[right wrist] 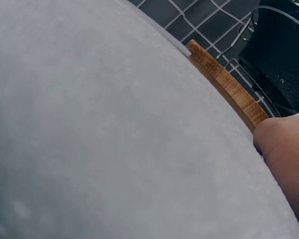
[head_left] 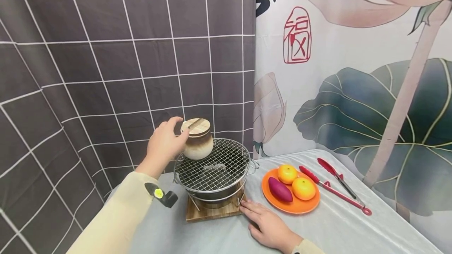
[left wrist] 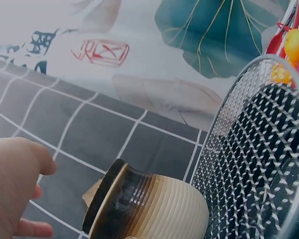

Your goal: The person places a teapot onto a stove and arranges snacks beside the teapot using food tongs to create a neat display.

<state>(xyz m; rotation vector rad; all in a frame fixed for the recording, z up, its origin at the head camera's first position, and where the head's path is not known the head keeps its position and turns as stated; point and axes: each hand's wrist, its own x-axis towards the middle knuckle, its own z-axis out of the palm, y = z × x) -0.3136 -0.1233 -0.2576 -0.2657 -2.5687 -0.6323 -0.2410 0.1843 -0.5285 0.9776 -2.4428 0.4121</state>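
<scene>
A small ceramic pot (head_left: 198,149), brown fading to cream, stands on the wire mesh (head_left: 226,164) of a round tabletop grill, towards its back left. Its pale wooden lid (head_left: 195,126) has a darker bar handle across the top. My left hand (head_left: 165,142) is beside the lid with thumb and fingers spread; in the left wrist view a gap shows between those fingers (left wrist: 37,158) and the pot. My right hand (head_left: 270,224) lies low on the table, fairly straight fingers touching the right front corner of the wooden board (head_left: 206,214) under the grill.
Right of the grill, an orange plate (head_left: 293,209) bears two orange fruits (head_left: 303,188) and a purple sweet-potato-like piece (head_left: 280,189). Red-tipped tongs (head_left: 339,193) lie beyond it. A dark grid-patterned curtain (head_left: 155,62) hangs close behind the grill. Pale cloth (head_left: 169,230) covers the table.
</scene>
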